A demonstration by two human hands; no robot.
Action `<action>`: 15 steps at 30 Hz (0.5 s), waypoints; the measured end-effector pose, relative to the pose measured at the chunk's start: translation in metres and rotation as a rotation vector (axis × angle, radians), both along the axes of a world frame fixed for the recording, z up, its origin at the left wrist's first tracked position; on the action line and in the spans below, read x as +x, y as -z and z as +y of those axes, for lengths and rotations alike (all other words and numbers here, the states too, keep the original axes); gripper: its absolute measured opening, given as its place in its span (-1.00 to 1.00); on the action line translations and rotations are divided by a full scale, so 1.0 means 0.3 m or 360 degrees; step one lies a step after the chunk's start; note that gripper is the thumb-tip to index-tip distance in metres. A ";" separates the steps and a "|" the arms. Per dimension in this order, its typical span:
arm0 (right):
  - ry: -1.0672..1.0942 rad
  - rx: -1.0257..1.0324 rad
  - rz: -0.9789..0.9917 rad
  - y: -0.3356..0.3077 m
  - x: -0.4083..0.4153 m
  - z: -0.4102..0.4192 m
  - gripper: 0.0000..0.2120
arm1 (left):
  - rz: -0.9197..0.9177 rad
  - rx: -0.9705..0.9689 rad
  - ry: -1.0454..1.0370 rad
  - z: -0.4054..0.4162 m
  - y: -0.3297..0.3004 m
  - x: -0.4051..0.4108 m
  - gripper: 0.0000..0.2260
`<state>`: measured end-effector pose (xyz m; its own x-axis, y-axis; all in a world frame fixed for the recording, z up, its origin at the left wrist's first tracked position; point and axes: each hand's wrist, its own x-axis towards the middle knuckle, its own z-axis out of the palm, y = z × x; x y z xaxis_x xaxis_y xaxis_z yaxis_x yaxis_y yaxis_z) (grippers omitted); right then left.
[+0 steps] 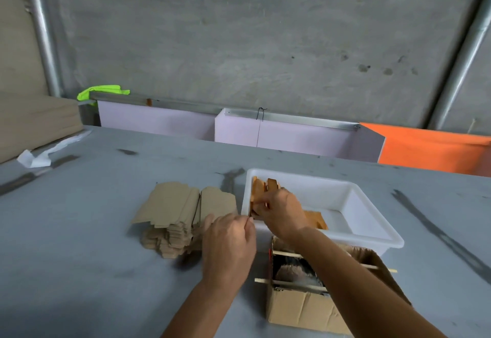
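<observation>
Orange card pieces (259, 190): small bunch held in right grip (283, 211), fingers curled round it, at left end of white tray (313, 175). More orange pieces lie flat in tray, just right of that wrist. Left grip (228, 242) just left of right grip, by tray edge, fingers curled; cannot tell if pinching anything. Brown flat card pile (172, 205) left of left grip, on bench (93, 231). Cardboard box (300, 308) with thin sticks (289, 283) under right arm. Step looks like: packing pieces into tray. Next: let go softly, keep bunch standing, reach for pile.

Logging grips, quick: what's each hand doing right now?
Left hand: curled, hold cannot be told.
Right hand: holds cardboard pieces in the white tray.
</observation>
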<state>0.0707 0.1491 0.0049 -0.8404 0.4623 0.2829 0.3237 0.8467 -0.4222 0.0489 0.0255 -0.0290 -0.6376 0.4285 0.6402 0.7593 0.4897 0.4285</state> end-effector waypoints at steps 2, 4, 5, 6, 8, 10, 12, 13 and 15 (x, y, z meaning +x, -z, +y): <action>-0.0071 0.0095 -0.0031 0.011 -0.004 -0.045 -0.77 | 0.0007 0.0183 -0.0067 -0.039 0.012 0.017 -0.70; -0.0109 0.0159 -0.0074 0.027 -0.016 -0.085 -0.71 | -0.0004 0.0239 -0.0110 -0.066 0.032 0.022 -0.68; -0.0120 0.0145 -0.0075 0.034 -0.021 -0.103 -0.69 | -0.0022 0.0249 -0.0128 -0.075 0.042 0.024 -0.69; -0.0123 0.0119 -0.0064 0.040 -0.026 -0.118 -0.68 | -0.0047 0.0254 -0.0144 -0.082 0.053 0.025 -0.71; -0.0121 0.0067 -0.0023 0.045 -0.035 -0.139 -0.68 | -0.0099 0.0267 -0.0163 -0.091 0.068 0.027 -0.75; -0.0124 0.0028 0.0013 0.045 -0.042 -0.147 -0.69 | -0.0106 0.0293 -0.0171 -0.091 0.075 0.027 -0.79; -0.0137 0.0018 0.0008 0.037 -0.040 -0.144 -0.68 | -0.0073 0.0314 -0.0181 -0.087 0.079 0.034 -0.82; -0.0150 0.0035 -0.0011 0.032 -0.039 -0.142 -0.67 | -0.0060 0.0324 -0.0188 -0.088 0.083 0.038 -0.83; -0.0178 0.0141 -0.0085 0.019 -0.038 -0.136 -0.65 | -0.0064 0.0340 -0.0191 -0.088 0.095 0.043 -0.89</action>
